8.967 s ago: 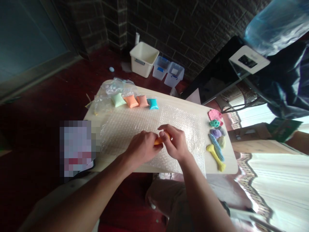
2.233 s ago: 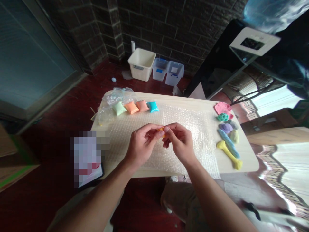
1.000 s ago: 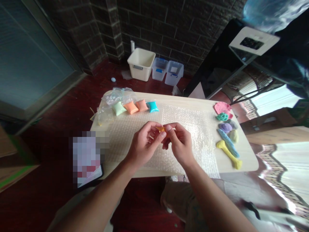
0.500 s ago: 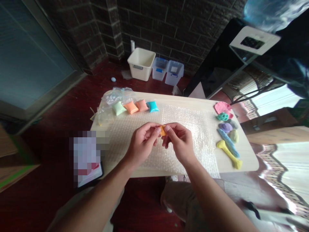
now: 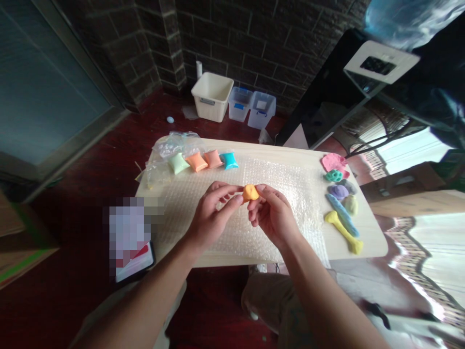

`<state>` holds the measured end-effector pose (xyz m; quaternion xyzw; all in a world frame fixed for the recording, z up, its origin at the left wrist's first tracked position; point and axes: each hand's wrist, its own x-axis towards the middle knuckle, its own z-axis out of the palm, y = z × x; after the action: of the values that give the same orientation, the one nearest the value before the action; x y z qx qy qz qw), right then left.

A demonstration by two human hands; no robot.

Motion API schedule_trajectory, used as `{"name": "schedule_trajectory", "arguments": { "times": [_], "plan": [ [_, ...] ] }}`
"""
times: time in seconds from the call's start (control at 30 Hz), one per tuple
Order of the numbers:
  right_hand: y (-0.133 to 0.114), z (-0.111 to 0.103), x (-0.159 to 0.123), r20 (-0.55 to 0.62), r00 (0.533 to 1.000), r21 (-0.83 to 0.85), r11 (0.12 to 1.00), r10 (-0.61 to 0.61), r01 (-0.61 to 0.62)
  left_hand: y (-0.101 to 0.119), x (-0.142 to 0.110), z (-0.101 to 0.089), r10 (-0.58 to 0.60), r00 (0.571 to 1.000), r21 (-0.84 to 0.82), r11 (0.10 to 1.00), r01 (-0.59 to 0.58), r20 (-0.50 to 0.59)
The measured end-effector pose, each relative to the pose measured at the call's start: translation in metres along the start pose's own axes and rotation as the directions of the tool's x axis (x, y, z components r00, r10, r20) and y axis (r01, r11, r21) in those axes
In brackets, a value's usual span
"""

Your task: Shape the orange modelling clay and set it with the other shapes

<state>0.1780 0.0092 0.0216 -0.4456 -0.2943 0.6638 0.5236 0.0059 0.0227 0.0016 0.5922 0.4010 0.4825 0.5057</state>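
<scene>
A small lump of orange modelling clay [image 5: 250,193] is held up between my two hands, above the bubble wrap [image 5: 286,194]. Its top has a shallow dent. My left hand [image 5: 214,213] pinches its left side between thumb and fingers. My right hand [image 5: 274,211] grips the right side with thumb and forefinger, the other fingers curled below. Shaped clay pieces lie at the table's right end: a yellow bone shape [image 5: 344,232], a blue roll [image 5: 342,214], a purple piece [image 5: 338,192], a green piece with holes [image 5: 333,176] and a flat pink piece [image 5: 334,164].
Along the far side lie clay packets in pale green [image 5: 178,164], orange [image 5: 196,162], salmon [image 5: 213,158] and blue [image 5: 230,160], beside crumpled clear bags [image 5: 178,143]. A cream bin [image 5: 212,97] and clear boxes [image 5: 262,110] stand on the floor. A tablet-like device [image 5: 136,264] sits at the left edge.
The orange clay, mostly covered by my fingers before, now shows more fully as a rounded, dented lump. My fingers have shifted to its sides. The packets and shaped pieces stay put.
</scene>
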Motion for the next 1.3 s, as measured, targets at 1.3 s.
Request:
{"name": "schedule_trajectory", "arguments": {
  "times": [1.3],
  "plan": [
    [0.003,-0.015,0.004,0.125,0.910,-0.367,0.833,-0.396,0.413,-0.002,-0.005,0.002,-0.129,0.991,-0.010,0.992,0.130,0.043]
  ]
}}
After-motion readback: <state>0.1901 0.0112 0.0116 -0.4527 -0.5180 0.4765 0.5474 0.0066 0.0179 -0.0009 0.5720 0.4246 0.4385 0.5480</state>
